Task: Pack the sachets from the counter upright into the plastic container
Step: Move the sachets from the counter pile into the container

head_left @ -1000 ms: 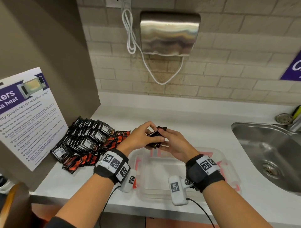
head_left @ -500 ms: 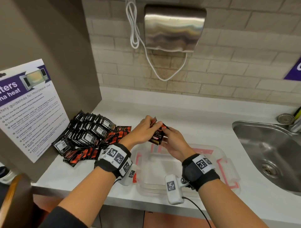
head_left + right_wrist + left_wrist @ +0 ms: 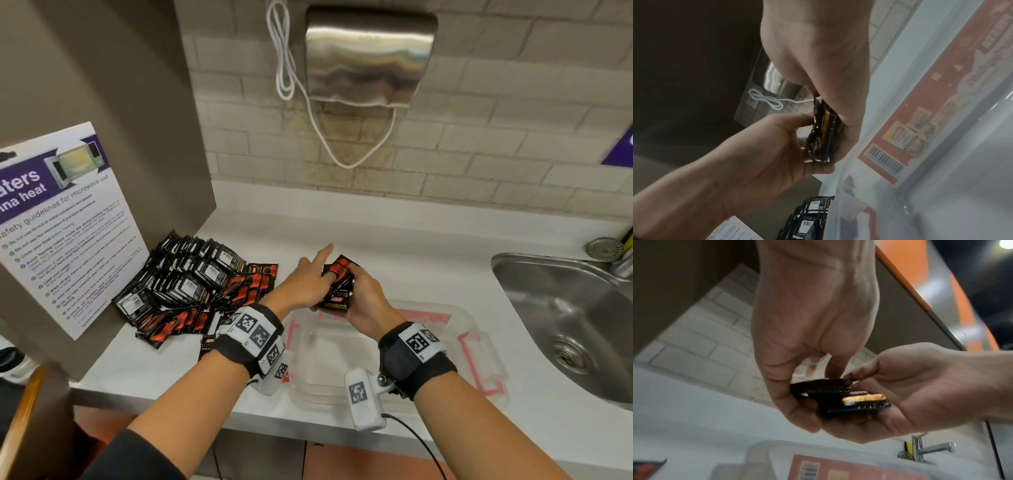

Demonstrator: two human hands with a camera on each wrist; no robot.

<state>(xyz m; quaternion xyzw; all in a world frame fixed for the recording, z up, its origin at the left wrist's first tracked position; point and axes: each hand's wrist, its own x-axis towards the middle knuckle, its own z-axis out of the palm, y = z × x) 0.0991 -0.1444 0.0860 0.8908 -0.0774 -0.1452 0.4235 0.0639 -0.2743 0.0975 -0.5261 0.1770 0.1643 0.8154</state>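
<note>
A small stack of black-and-red sachets [image 3: 337, 287] hangs above the far rim of the clear plastic container [image 3: 342, 363], which has red clips and nothing visible inside. My left hand [image 3: 320, 274] pinches the stack from the left with its index finger pointing straight out. My right hand [image 3: 356, 291] cups and grips the stack from the right. The left wrist view shows the stack [image 3: 840, 395] edge-on between thumb and fingers. In the right wrist view the stack [image 3: 824, 134] stands on edge beside the container wall [image 3: 941, 146]. A big pile of sachets [image 3: 198, 284] lies on the counter to the left.
A steel sink [image 3: 565, 325] with a tap [image 3: 931, 449] sits to the right of the container. A hand dryer [image 3: 370, 58] and a white cable hang on the brick wall. A panel with a microwave poster [image 3: 61, 222] bounds the left side.
Both hands have turned the stack so its printed face shows, and shifted it slightly right. The left index finger has straightened. The head view has tilted down a little.
</note>
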